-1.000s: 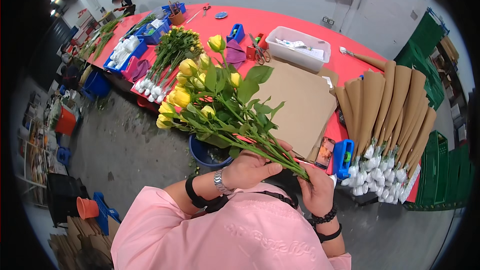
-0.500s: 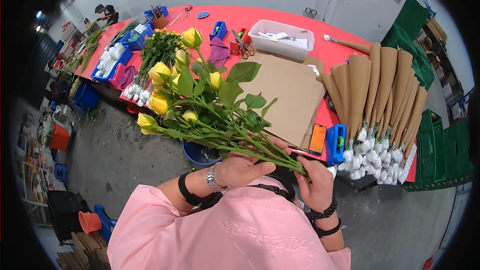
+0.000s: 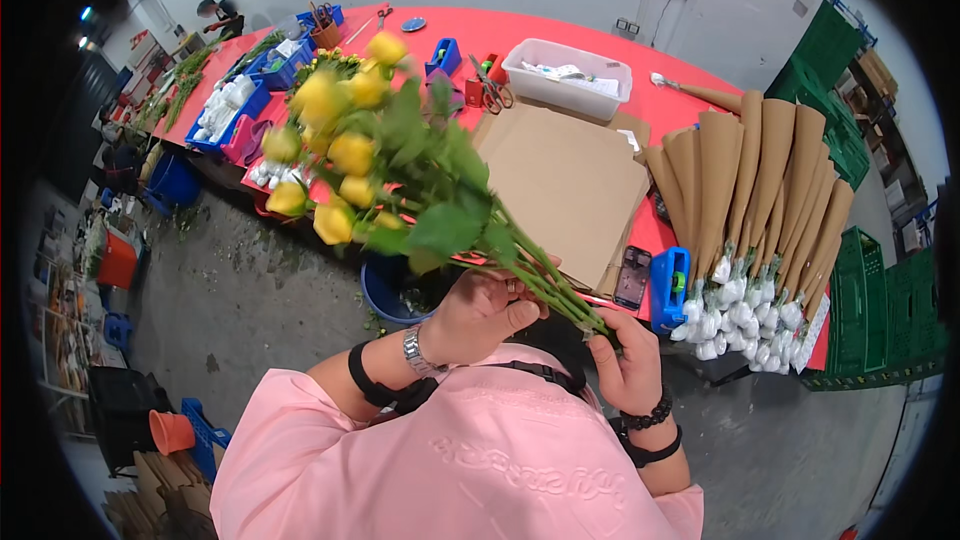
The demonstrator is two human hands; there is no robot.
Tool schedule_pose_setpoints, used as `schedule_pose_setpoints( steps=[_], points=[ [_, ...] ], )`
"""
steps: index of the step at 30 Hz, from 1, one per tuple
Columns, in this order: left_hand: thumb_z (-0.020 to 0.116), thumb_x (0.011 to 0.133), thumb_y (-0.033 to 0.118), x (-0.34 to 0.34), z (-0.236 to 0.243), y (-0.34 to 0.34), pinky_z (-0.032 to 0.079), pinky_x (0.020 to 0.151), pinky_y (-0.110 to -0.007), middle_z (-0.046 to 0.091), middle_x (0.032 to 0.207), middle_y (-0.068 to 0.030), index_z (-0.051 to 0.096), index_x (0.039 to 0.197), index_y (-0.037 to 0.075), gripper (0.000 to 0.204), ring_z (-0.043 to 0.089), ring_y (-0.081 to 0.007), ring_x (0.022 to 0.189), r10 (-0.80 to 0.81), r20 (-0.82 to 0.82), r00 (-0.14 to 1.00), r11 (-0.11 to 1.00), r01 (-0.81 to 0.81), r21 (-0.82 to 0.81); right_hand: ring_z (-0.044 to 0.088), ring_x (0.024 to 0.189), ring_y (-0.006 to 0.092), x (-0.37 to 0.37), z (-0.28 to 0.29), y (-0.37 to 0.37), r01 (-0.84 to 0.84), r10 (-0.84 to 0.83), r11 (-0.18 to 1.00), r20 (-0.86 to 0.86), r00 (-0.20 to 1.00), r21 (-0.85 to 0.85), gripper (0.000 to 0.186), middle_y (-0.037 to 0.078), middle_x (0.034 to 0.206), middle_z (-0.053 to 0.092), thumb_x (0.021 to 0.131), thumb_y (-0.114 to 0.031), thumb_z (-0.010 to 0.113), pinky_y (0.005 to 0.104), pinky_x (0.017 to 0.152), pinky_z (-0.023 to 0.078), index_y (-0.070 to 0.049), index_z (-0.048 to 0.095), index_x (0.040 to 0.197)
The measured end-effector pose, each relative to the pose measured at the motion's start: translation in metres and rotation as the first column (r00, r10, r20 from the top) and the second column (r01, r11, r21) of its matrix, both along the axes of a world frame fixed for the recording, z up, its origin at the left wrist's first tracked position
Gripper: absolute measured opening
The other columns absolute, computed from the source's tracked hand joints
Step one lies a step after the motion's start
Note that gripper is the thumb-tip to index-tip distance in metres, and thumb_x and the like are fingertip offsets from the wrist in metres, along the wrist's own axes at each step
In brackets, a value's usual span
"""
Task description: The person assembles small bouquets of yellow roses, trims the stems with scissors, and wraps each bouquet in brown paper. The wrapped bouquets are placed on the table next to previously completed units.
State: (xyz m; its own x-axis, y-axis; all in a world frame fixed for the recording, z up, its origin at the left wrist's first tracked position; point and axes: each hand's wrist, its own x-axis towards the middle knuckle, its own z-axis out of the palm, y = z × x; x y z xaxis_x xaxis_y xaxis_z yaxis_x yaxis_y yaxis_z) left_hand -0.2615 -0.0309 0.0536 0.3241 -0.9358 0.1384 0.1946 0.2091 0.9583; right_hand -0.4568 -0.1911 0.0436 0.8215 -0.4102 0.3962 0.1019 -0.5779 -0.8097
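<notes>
A bunch of yellow roses with long green stems lies slanted across the front of me, its heads up to the left and blurred by motion. My left hand supports the stems from below around their middle, the thumb along them. The lower stem ends are pinched by my right hand, fingers closed around them. Just beyond the stems, a stack of brown kraft paper sheets rests on the red table. A dark-screened phone and a blue tape dispenser sit beside the paper.
Brown paper cones with white-wrapped ends are piled at the right. Behind the paper are a clear plastic bin and scissors. A blue basin stands below the table edge. Green crates stack at the far right; another person works far left.
The rose bunch has swung and rolled in my hands, its heads now packed closer and the stems steeper. The phone's lit screen has gone dark.
</notes>
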Motion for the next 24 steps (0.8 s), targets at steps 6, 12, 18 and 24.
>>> schedule_pose_setpoints(
  steps=[6,12,18,24],
  points=[
    [0.065,0.103,0.021,-0.007,-0.004,-0.008,0.050,0.104,-0.036,0.066,0.130,-0.0107,0.047,0.149,0.001,0.053,0.063,-0.0184,0.117,-0.020,-0.003,1.000,0.999,0.020,-0.045,0.063,0.068,0.0128,0.002,-0.003,-0.013,-0.311,0.458,0.759,-0.131,0.879,0.572,0.036,0.009,0.086,0.070,0.109,-0.023,0.050,0.0280,0.063,0.051,0.005,0.062,0.127],
    [0.067,0.103,0.029,0.000,-0.004,0.008,0.053,0.098,-0.037,0.071,0.114,-0.0116,0.058,0.128,0.001,0.038,0.067,-0.0190,0.105,0.073,-0.063,0.995,0.994,-0.078,-0.078,0.065,0.077,0.0106,0.031,-0.012,-0.004,-0.316,0.572,0.539,-0.063,0.818,0.781,0.039,0.008,0.094,0.072,0.110,-0.025,0.050,0.0245,0.069,0.053,0.004,0.060,0.133],
    [0.066,0.103,0.031,0.035,-0.008,0.044,0.052,0.095,-0.034,0.072,0.108,-0.0101,0.059,0.124,0.002,0.036,0.067,-0.0172,0.101,0.329,0.176,0.928,0.944,-0.327,-0.042,0.063,0.077,0.0070,0.085,-0.015,0.030,-0.340,0.460,0.774,-0.106,0.882,0.534,0.027,0.002,0.087,0.067,0.103,-0.014,0.061,0.0243,0.070,0.052,0.001,0.063,0.126],
    [0.058,0.107,0.033,0.085,-0.008,0.087,0.051,0.099,-0.036,0.071,0.114,-0.0117,0.054,0.132,0.001,0.040,0.066,-0.0179,0.107,0.369,-0.005,0.929,0.926,-0.368,-0.088,0.059,0.073,0.0058,0.153,0.000,0.074,-0.323,0.484,0.755,-0.152,0.862,0.570,0.028,0.000,0.086,0.068,0.104,-0.015,0.062,0.0228,0.068,0.050,0.000,0.065,0.127]
  ],
)
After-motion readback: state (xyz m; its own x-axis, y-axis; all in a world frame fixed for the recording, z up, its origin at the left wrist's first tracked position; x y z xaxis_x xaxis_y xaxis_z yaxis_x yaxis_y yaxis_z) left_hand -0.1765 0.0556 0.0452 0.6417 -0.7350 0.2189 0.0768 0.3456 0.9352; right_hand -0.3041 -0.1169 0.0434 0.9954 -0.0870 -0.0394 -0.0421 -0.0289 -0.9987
